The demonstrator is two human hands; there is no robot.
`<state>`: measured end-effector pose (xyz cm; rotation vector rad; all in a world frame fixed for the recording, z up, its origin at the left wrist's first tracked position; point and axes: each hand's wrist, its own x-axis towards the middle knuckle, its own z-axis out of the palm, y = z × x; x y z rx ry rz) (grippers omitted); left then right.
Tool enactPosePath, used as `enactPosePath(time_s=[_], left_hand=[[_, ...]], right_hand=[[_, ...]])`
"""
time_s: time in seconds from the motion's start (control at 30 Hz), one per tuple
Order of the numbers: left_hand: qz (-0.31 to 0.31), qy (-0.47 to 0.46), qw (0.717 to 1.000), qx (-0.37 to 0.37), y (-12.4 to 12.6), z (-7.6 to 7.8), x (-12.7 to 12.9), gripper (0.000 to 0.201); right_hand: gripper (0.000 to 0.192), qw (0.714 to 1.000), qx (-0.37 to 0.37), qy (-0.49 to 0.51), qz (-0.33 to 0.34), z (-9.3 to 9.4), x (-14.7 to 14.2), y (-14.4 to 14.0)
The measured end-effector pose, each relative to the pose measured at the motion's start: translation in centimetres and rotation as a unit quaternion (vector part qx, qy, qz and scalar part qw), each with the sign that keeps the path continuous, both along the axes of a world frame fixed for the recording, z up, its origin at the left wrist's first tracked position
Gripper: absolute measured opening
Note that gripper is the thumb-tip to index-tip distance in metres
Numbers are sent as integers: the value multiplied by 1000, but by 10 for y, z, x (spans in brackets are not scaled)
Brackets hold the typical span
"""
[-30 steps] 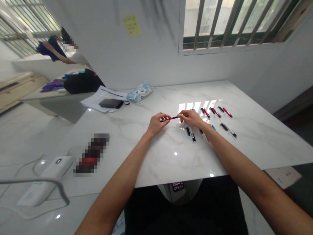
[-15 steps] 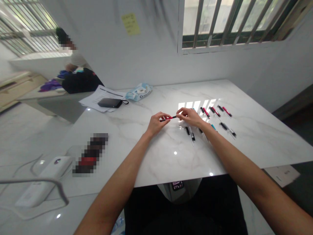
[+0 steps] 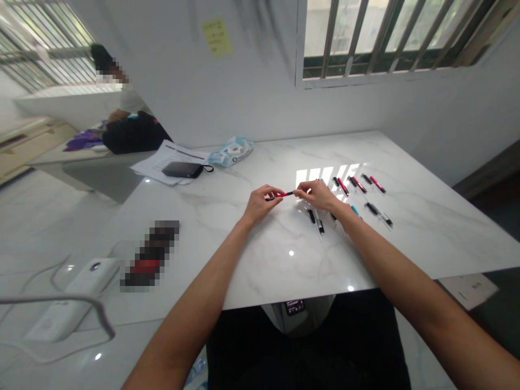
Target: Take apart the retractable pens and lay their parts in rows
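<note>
Spanning the gap between both hands, a red-and-black pen (image 3: 280, 195) is held just above the white marble table (image 3: 260, 254), near its middle. The left hand (image 3: 260, 203) is closed on the pen's left end, the thumb and curled fingers pinched round the barrel. The right hand (image 3: 319, 194) is closed on the pen's right end in the same manner, the fingertips gathered on it. The pen lies nearly level, its right end slightly raised; whether it is one piece or two pieces being joined cannot be told at this scale.

Just beside the right hand and forearm, towards the near edge, two black-and-white pens (image 3: 317, 221) are laid side by side on the table. Beyond the right hand, in a patch of sunlight, a row of red-and-black pens (image 3: 359, 185) is set out, and a further dark pen (image 3: 378, 213) lies to the right of the wrist. A teal pen (image 3: 355, 210) is partly hidden by the right forearm.

At the far left of the table, a black pouch (image 3: 182, 170) is rested on a sheet of paper (image 3: 162, 160), with a pale blue packet (image 3: 232, 151) near it. A white device (image 3: 67, 303) with a cable is seen on the surface at the lower left. Another person (image 3: 124, 100) is seen at a separate table in the background.
</note>
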<state>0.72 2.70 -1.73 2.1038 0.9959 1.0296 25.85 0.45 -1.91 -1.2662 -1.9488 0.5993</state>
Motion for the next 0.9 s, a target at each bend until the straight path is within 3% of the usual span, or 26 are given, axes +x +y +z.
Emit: enactPosePath(time_s=[0.13,0.4,0.67,0.9], left_hand=[[-10,-4,1000,-14,-1,0,1,20],[-39,-12,997,-62,-3,3,2,31],[-13,-84,991,-108,1,1,4,35],[24,-164,980,-106,3,8,2,35]], right_hand=[[30,999,31,-3,-11,0,-1,1],[49,997,3,-63,-36,4,-2,0],[47,999,9,-24,-31,6,-5,-2],[49,1000,3,-16,7,6,-24,-10]])
